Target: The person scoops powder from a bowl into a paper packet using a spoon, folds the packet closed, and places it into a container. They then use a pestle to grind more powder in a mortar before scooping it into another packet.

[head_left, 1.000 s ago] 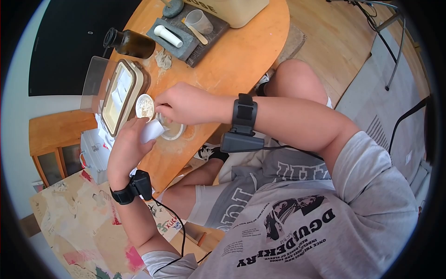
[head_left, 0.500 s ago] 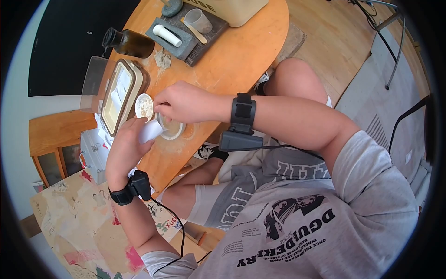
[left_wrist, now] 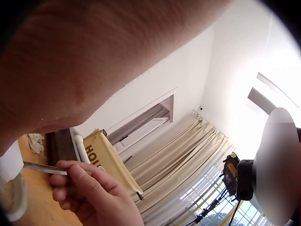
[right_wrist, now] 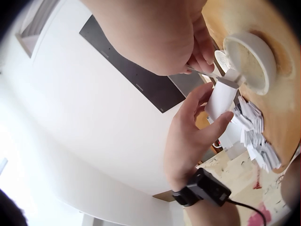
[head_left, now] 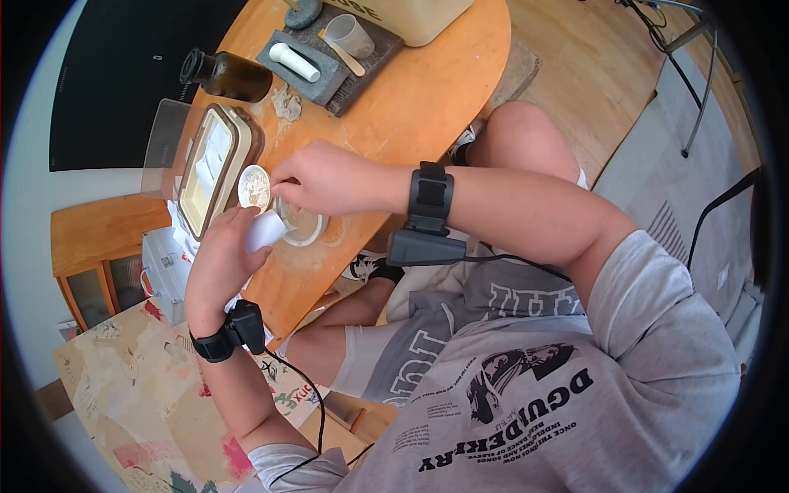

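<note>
My left hand [head_left: 220,259] holds a curved white paper piece [right_wrist: 220,100] between thumb and fingers, over the near side of a white bowl [right_wrist: 270,70]. Pale powder coats the inside of that bowl. Above the paper, my right hand [head_left: 319,179] pinches a thin metal strip-like tool [left_wrist: 44,168], its far end reaching the paper's upper edge. A small round white dish [head_left: 256,189] with flaky pale contents stands just beyond the fingers. In the left wrist view, thumb and fingers of the right hand close on the tool's end.
An open cream box [head_left: 197,193] with papers inside stands at the far left, and a dark glass jar [head_left: 234,76] lies behind it. Folded white paper slips [right_wrist: 253,125] pile beside the bowl. A white pestle [head_left: 294,62] and a clear cup [head_left: 352,38] rest on dark slabs.
Both hands keep nearly the same pose over the bowl, with only a slight shift to the left. The paper and tool stay held.
</note>
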Demonstrator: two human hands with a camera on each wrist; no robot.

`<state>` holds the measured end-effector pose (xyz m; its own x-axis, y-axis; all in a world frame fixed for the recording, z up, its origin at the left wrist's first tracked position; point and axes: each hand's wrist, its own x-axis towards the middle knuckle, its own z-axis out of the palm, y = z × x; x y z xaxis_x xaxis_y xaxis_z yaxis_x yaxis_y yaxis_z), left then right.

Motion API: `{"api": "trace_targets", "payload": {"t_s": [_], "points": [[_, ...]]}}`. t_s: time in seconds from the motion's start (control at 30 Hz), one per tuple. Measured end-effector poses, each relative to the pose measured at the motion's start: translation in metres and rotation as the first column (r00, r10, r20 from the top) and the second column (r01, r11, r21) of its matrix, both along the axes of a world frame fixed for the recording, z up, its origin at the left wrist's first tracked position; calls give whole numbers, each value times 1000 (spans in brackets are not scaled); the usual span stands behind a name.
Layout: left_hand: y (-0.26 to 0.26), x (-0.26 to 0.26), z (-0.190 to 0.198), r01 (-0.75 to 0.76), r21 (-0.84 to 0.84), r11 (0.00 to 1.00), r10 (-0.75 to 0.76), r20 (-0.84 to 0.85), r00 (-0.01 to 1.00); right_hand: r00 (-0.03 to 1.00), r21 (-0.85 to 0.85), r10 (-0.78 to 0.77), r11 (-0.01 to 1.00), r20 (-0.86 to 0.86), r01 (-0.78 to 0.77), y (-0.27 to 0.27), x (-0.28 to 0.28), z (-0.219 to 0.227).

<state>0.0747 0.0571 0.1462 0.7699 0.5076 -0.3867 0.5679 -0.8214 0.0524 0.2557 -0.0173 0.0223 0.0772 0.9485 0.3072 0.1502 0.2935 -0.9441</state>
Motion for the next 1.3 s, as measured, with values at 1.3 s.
{"api": "trace_targets", "payload": {"t_s": [1.3], "points": [[-1, 4, 3, -16, 23, 1000, 17, -36, 999, 996, -10, -3, 1000, 91, 4, 5, 2, -3]]}}
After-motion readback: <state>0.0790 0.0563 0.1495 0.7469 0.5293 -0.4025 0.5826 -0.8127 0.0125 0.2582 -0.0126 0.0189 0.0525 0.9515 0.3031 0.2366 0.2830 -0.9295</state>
